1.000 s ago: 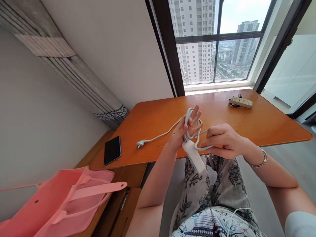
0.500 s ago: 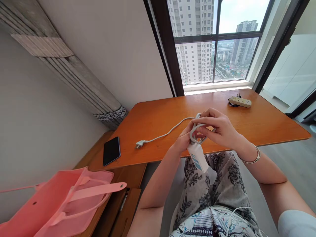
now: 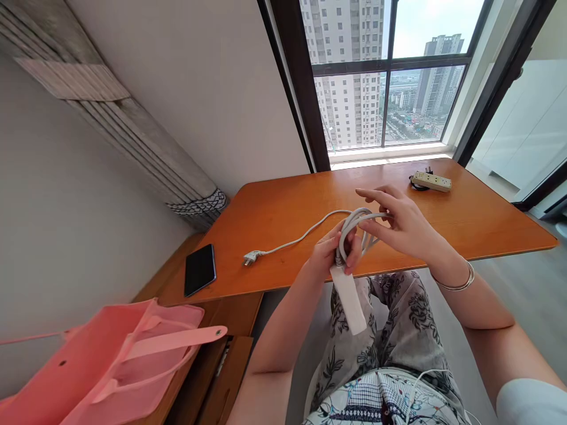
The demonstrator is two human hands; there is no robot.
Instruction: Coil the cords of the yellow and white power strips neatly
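Observation:
A white power strip (image 3: 349,301) hangs at a slant below my left hand (image 3: 332,248), past the table's near edge. Several loops of its white cable (image 3: 349,227) are bunched in that hand, its fingers closed round them near the strip's end. My right hand (image 3: 401,227) is at the right side of the loops, its fingers spread and its thumb against the cable; part of one loop passes behind its fingers. From the coil, the cable's free length runs left across the table to a white plug (image 3: 251,257).
On the wooden table (image 3: 274,206) lie a black phone (image 3: 200,270) at the left and a beige power strip (image 3: 430,181) with a dark cord at the far right. A pink bag (image 3: 128,360) sits at lower left. Beyond the table is a window (image 3: 390,68).
The power strip has turned, so its blue-marked face no longer shows, and it hangs lower. My right hand's fingers have spread and lifted, and the loops look wider.

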